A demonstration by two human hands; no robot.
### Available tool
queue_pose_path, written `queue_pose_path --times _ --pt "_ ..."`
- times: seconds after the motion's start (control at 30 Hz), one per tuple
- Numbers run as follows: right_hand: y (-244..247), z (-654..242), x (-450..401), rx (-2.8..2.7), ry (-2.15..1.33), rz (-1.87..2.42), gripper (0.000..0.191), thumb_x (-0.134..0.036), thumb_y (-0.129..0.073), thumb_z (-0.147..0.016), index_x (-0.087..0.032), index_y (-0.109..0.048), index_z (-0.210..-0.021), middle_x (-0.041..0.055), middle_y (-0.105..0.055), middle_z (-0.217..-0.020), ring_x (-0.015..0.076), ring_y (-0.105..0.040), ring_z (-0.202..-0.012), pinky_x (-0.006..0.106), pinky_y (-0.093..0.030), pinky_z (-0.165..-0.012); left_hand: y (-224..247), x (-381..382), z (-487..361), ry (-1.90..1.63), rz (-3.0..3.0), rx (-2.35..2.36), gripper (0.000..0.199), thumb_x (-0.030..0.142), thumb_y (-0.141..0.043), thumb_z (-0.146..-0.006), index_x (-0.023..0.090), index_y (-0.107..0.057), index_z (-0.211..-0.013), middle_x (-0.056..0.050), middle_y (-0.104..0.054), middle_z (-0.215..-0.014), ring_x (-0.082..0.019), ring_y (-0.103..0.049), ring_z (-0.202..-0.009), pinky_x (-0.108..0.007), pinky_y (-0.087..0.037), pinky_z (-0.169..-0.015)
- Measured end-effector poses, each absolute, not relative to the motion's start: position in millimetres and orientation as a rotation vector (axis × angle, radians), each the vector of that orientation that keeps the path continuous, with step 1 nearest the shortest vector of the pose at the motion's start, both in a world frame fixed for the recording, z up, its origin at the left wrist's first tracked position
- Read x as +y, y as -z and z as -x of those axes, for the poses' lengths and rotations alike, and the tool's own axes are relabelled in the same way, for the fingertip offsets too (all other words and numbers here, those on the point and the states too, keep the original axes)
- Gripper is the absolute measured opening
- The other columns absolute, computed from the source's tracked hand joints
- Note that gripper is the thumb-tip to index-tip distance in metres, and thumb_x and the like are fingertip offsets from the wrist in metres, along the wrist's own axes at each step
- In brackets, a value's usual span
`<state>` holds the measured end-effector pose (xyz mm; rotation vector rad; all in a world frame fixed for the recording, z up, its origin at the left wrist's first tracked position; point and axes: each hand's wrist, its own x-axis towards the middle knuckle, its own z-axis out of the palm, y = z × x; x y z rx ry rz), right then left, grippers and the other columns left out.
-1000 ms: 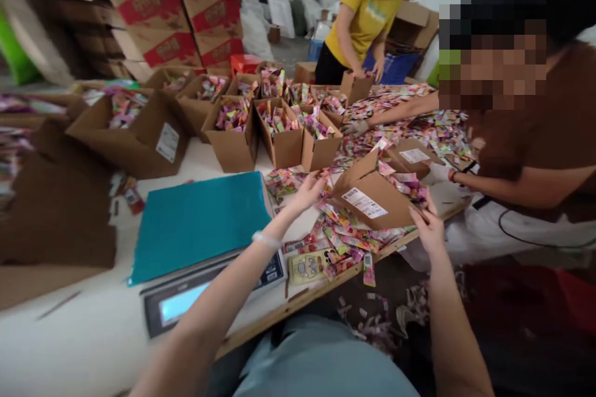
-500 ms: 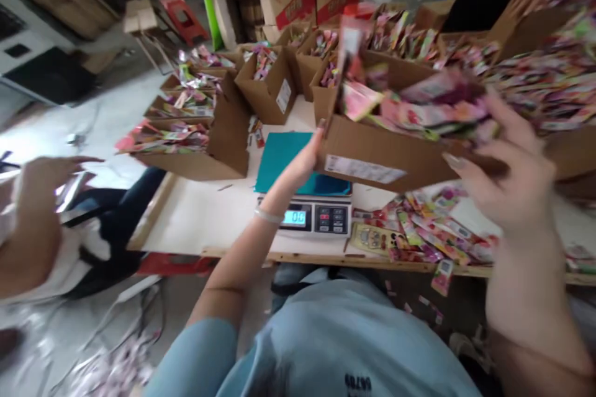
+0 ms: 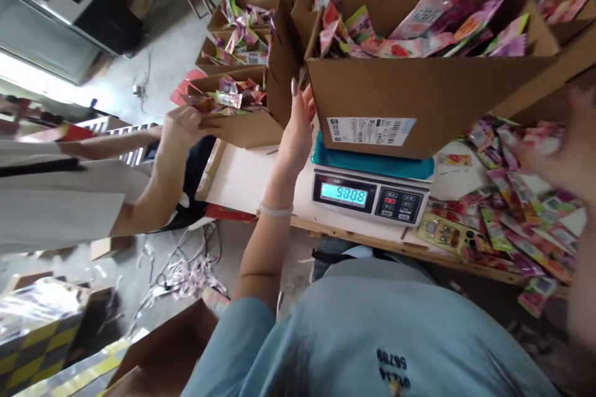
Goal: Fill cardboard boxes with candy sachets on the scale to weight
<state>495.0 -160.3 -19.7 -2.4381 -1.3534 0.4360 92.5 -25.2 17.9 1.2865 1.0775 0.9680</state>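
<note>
Carton (image 3: 433, 90) now rests on scale (image 3: 372, 172), your left hand (image 3: 298, 133) and blurred right hand (image 3: 556, 146) open; fingertip nudge could skew reading (image 3: 344, 194).

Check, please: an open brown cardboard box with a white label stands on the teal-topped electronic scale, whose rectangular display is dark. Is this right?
Not quite: the rectangular display is lit pale blue with digits, as the head view shows. The open brown cardboard box does stand on the teal-topped electronic scale.
</note>
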Motion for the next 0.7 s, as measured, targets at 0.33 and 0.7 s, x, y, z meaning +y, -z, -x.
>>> queue_pose_path --times 0.33,0.7 --pt "155.9 -526.0 -132.9 -1.310 -0.084 2.642 0.073 -0.053 -0.053 -0.097 -0.010 -0.049 -0.156 0.0349 -0.043 -0.153 0.0413 -0.037 -0.142 0.062 -0.034 -0.108 -46.3 -44.6 -73.2 -1.189 -1.473 1.134 0.065 0.080 -0.033 -0.099 0.052 -0.043 -0.157 0.012 -0.046 -0.168 -0.022 -0.021 -0.168 -0.041 -0.023 -0.137" --pt "97.2 -570.4 -141.2 -1.173 -0.155 2.687 0.016 -0.028 -0.070 -0.082 -0.018 -0.060 -0.088 0.0148 -0.066 -0.092 0.0117 -0.038 -0.069 0.042 -0.035 -0.085 -69.4 -45.1 -78.8 -1.290 -1.486 1.152 0.049 0.060 -0.045 -0.106 0.044 -0.052 -0.152 0.013 -0.055 -0.161 -0.024 -0.041 -0.158 -0.040 -0.034 -0.135"
